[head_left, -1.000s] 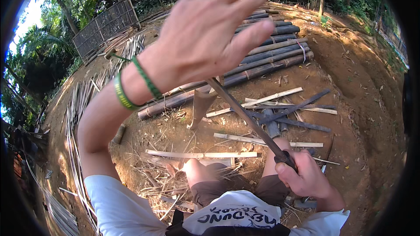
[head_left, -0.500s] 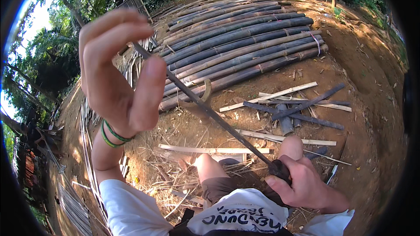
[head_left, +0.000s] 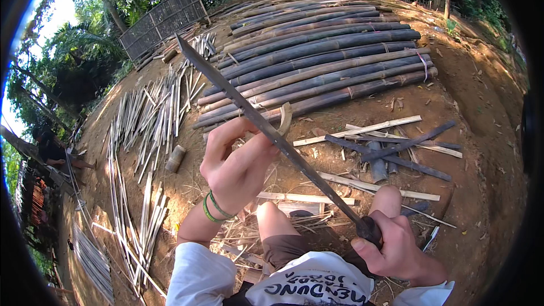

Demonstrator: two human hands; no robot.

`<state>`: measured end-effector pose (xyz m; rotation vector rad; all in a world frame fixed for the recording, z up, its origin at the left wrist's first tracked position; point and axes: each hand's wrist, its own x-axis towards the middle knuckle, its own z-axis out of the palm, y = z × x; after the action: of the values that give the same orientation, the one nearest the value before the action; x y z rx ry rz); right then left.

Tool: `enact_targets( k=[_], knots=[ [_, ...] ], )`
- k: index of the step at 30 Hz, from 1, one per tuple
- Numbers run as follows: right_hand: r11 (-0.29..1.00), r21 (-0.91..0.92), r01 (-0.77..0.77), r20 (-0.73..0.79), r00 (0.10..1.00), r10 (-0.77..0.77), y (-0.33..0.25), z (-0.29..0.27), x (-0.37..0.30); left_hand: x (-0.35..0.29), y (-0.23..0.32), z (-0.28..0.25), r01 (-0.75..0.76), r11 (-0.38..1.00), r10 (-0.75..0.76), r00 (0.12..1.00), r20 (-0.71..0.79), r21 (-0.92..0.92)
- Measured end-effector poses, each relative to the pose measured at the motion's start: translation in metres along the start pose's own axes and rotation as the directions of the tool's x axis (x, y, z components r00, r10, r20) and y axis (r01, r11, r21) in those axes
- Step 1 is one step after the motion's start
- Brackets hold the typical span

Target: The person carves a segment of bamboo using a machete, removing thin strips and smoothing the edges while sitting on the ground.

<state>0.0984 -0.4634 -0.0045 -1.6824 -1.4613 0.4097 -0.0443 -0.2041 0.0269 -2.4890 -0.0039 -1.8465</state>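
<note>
Dark metal makes up the blade of the long knife (head_left: 280,140), which, in the head view, slants from beside the right knee up to the far left, its point in the air in front of the bamboo poles (head_left: 317,51). The right hand (head_left: 396,249) is clenched round its black handle. The left hand (head_left: 241,161) is raised near the middle of the blade, fingers bent and their tips by the metal; whether they pinch it or only hover there, I cannot tell. Green wristbands (head_left: 218,207) circle that wrist.

The poles lie side by side on bare soil, a pink ribbon (head_left: 424,68) near their right ends. Below them, pale slats (head_left: 358,130) and dark slats (head_left: 416,137) cross one another. Thin strips (head_left: 147,102) spread over the ground on the left, and beside them lies a short bamboo tube (head_left: 175,158), its inside hidden. A woven panel (head_left: 164,22) stands beyond the strips. Another person (head_left: 54,150) is at the far left, in shade.
</note>
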Motion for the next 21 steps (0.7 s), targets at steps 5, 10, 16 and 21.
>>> enact_targets(
  k=[5, 10, 16, 21],
  knots=[
    [0.996, -0.078, 0.046, 0.007, 0.999, -0.046, -0.004, -0.001, 0.001, -0.007, -0.006, -0.008, 0.021, 1.000, -0.022, 1.000, -0.019, -0.017],
    [0.997, -0.061, 0.054, 0.041, 0.998, -0.052, -0.006, -0.004, -0.003, -0.002, 0.000, -0.005, 0.066, 0.996, -0.065, 0.998, 0.008, -0.062],
    [0.996, 0.080, -0.048, 0.016, 0.999, 0.047, -0.004, -0.011, -0.003, -0.003, 0.001, 0.004, 0.042, 0.989, -0.046, 0.999, -0.025, -0.140],
    [0.995, 0.082, -0.055, 0.068, 0.996, 0.049, 0.004, -0.014, -0.005, -0.006, 0.000, 0.006, 0.044, 0.993, -0.045, 0.999, -0.006, -0.109]
  ],
)
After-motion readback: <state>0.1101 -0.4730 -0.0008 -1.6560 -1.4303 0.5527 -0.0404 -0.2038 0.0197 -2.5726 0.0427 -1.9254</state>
